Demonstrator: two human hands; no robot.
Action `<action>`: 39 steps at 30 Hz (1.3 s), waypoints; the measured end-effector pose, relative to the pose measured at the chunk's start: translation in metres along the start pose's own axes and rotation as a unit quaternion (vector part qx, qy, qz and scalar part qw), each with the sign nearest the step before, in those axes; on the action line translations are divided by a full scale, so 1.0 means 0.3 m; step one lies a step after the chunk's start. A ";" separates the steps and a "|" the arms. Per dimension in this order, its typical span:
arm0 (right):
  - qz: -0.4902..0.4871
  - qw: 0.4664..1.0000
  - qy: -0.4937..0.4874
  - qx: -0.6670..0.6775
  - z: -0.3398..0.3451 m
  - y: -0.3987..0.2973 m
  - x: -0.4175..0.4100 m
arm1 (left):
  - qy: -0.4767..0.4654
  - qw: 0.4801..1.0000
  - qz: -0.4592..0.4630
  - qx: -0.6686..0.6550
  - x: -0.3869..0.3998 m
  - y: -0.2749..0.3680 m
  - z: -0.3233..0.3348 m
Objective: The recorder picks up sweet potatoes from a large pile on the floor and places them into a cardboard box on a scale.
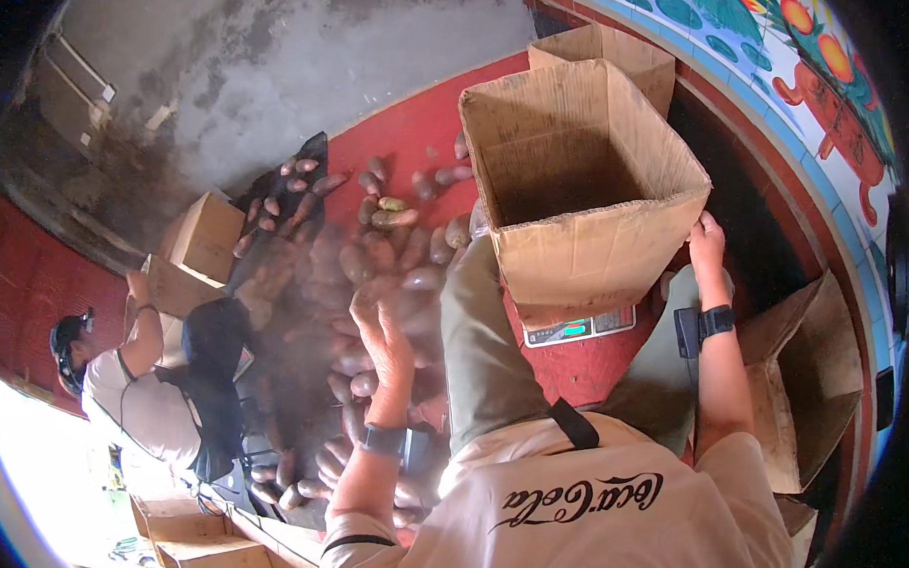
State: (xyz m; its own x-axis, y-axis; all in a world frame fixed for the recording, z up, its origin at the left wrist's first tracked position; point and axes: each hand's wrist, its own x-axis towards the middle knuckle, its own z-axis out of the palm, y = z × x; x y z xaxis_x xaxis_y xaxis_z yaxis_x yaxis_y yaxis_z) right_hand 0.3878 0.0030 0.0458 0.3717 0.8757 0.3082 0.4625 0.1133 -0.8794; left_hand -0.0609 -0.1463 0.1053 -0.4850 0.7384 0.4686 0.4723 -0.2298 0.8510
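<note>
A tall, open-topped cardboard box [589, 257] stands between my knees on a digital scale [576, 330], whose lit display shows below its front edge. Its flaps are up and the visible part of its inside holds nothing. My right hand [707, 243] grips the box's near right side, with some fingers hidden behind it. My left hand [383, 339] reaches over a heap of reddish-brown sweet potatoes [356, 263] to the left of my leg. Its fingertips are at a blurred tuber, and whether they close on it is not clear.
At the left, another person [139, 400] bends beside cardboard boxes [211, 236]. An open carton [811, 384] lies at my right, and another carton [650, 70] stands behind the tall box. Further cartons [220, 566] sit at lower left. A painted tile wall [787, 122] curves along the right.
</note>
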 end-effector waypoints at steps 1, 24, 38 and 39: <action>0.003 1.000 0.011 0.014 0.003 0.019 0.000 | -0.007 1.000 -0.012 -0.009 0.001 -0.004 0.008; 0.022 0.996 0.003 0.085 -0.015 -0.006 -0.030 | 0.053 0.996 -0.037 -0.065 0.068 0.004 0.116; 0.018 0.995 0.006 0.096 -0.008 0.004 -0.026 | 0.067 0.995 0.005 -0.069 0.106 -0.018 0.009; 0.011 0.996 0.004 0.091 -0.003 0.005 -0.028 | 0.069 0.996 0.007 -0.052 0.109 -0.034 0.003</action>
State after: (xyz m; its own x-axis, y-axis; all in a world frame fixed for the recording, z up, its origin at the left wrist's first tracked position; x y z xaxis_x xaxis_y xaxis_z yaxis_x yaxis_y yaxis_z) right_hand 0.3862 -0.0045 0.0422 0.3868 0.8752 0.2906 0.3001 0.1785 -0.9370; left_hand -0.0811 -0.1192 0.1117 -0.5783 0.6424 0.5029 0.4040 -0.3101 0.8606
